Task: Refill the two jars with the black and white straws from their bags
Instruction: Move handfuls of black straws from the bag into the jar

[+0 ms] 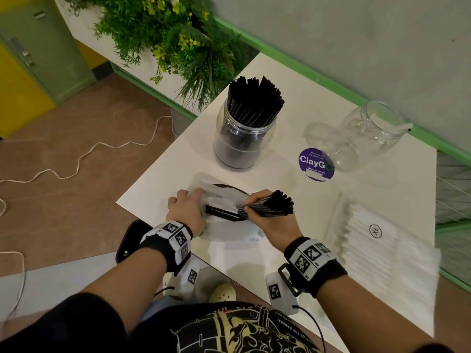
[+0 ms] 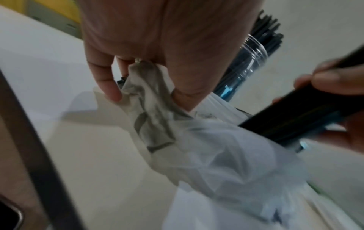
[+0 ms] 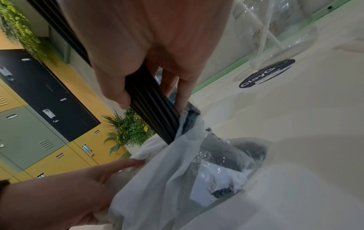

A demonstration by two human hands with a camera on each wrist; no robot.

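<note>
My right hand (image 1: 257, 207) grips a bundle of black straws (image 1: 275, 206) (image 3: 149, 105), half drawn out of a crumpled clear plastic bag (image 1: 229, 233) (image 3: 177, 171) at the table's near edge. My left hand (image 1: 187, 210) (image 2: 157, 74) pinches the bunched end of that bag (image 2: 149, 101). Behind stands a glass jar (image 1: 243, 141) packed with black straws (image 1: 254, 98). To its right an empty glass jar (image 1: 367, 133) leans tilted against the wall. A flat bag of white straws (image 1: 382, 248) lies at the right edge.
A purple ClayGo sticker (image 1: 316, 164) sits on the white table (image 1: 158, 174) between the jars. Artificial plants (image 1: 173, 39) hang beyond the far left corner. A white cord (image 1: 84, 154) snakes over the brown floor at left. A green-trimmed wall (image 1: 331, 80) bounds the table's far side.
</note>
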